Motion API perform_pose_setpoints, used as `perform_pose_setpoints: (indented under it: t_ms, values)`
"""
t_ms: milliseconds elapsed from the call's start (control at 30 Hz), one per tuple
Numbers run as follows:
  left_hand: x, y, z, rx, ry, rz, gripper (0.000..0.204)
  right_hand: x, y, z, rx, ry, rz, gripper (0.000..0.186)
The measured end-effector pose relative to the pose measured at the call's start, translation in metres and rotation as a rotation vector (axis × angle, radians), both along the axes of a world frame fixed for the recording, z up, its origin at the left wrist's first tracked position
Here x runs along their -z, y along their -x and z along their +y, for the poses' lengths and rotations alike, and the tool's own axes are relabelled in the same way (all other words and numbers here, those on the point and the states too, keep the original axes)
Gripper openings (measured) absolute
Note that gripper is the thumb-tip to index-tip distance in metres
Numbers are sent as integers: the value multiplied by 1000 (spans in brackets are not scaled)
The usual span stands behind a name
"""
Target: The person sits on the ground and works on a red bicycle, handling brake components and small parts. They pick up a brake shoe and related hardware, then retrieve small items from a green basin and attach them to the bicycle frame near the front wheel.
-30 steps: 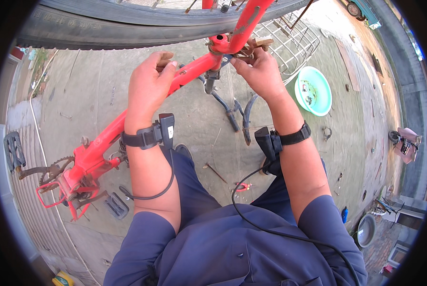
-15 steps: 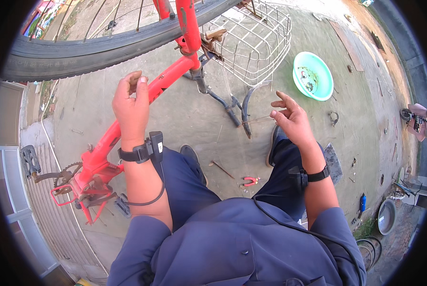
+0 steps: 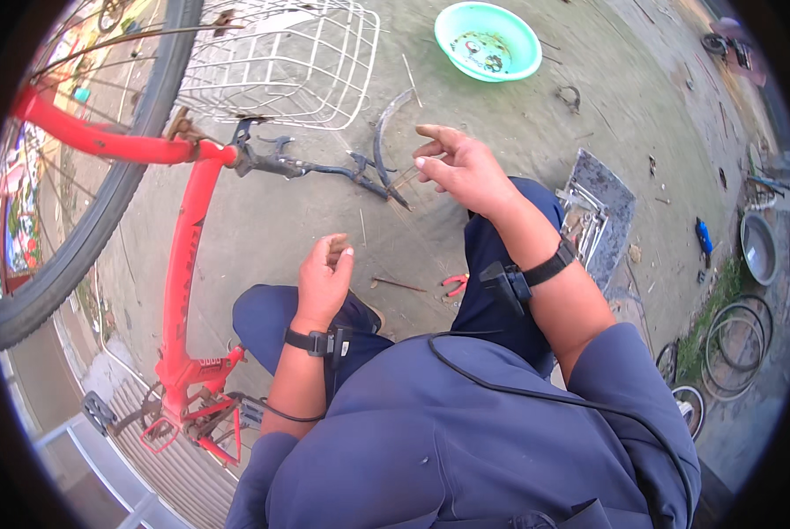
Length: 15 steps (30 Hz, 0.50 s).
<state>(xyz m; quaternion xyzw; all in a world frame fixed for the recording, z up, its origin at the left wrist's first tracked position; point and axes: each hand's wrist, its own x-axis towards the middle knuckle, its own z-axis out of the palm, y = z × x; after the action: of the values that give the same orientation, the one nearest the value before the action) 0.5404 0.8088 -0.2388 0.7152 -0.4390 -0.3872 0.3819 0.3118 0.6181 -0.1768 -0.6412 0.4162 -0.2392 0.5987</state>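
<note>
My left hand hovers above my left knee, fingers loosely bent and thumb apart, holding nothing I can see. The red frame tube of an upturned bicycle stands to its left, apart from it. My right hand is raised over my right knee, with fingers spread and pointing left. Close to its fingertips is the dark handlebar with a curved lever. Thin wire-like strands show between the handlebar end and these fingers; whether I touch them is unclear. A white wire basket sits beyond the handlebar.
The bicycle wheel fills the upper left. A green basin stands far ahead. Red-handled pliers and a thin rod lie between my legs. Beside my right knee is a grey sheet with several wrenches.
The view has swung right, so the bicycle and basin sit farther left. My left hand has left the red tube's side and come nearer my right. My right hand stays raised near the handlebar.
</note>
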Motion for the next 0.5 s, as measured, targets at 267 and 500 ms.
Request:
perform_pose_setpoints:
  t_ms: [267,500]
  values:
    - [51,30,-13,410,-337,17,32,9,10,15,179,227,92,55]
    - [57,43,-12,348,-473,53,34,10,21,20,196,243,67,54]
